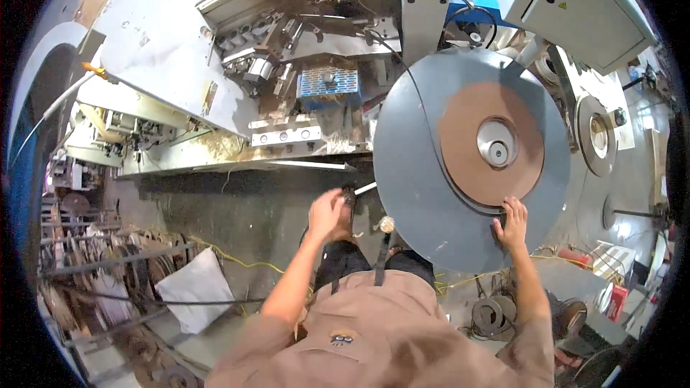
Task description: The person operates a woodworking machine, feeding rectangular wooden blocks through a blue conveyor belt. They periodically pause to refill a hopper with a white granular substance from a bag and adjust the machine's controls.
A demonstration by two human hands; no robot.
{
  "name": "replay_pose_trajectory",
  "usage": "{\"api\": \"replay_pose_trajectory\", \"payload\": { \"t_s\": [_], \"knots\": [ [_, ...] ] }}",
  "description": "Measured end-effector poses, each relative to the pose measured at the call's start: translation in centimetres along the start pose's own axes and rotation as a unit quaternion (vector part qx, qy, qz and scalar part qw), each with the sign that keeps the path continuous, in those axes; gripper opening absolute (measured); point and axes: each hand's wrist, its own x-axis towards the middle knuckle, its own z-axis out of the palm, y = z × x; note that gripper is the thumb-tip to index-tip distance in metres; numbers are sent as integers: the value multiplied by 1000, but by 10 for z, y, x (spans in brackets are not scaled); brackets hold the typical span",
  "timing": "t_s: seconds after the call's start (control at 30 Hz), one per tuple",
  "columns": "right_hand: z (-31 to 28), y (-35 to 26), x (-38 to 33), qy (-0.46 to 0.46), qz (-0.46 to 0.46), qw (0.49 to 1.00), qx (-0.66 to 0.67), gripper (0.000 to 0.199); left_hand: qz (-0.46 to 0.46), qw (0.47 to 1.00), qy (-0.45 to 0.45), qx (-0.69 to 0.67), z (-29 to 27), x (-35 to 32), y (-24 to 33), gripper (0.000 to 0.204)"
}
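Observation:
A large grey round plate (402, 172) stands at my right, beside the machine. Flat on it lies a wide brown coil of strip (460, 151), wound round a pale hub (496, 145). My right hand (512, 226) rests at the coil's near edge, its fingers stretched out and apart. My left hand (325, 214) hangs in the air left of the plate, over the floor in front of the machine. Its fingers are curled toward the thumb, and whatever they pinch, if anything, is too small to make out.
Ahead stands a machine with a blue perforated block (329, 85) and a raised white cover (154, 43). A grey control box (578, 14) overhangs the far right. A dark cable (417, 93) crosses the plate. Racked coils (108, 273) and a white sack (195, 289) are at lower left.

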Motion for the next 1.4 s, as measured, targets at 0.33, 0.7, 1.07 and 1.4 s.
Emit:
{"api": "replay_pose_trajectory", "payload": {
  "t_s": [0.33, 0.7, 1.07, 1.4],
  "knots": [
    [58, -292, -112, 196, 479, 855, 43, 29, 93, 987, 101, 84, -46, 336, 8, 65],
    [74, -459, -146, 123, 645, 749, 85, 22, 193, 953, 3, 235, -23, 424, -4, 46],
    [88, -485, -94, 96, 613, 765, 172, 23, 296, 927, -61, 221, -58, 417, 22, 36],
    [95, -478, -108, 119, 667, 707, 202, 27, 80, 982, -150, 77, -106, 240, -14, 36]
  ]
}}
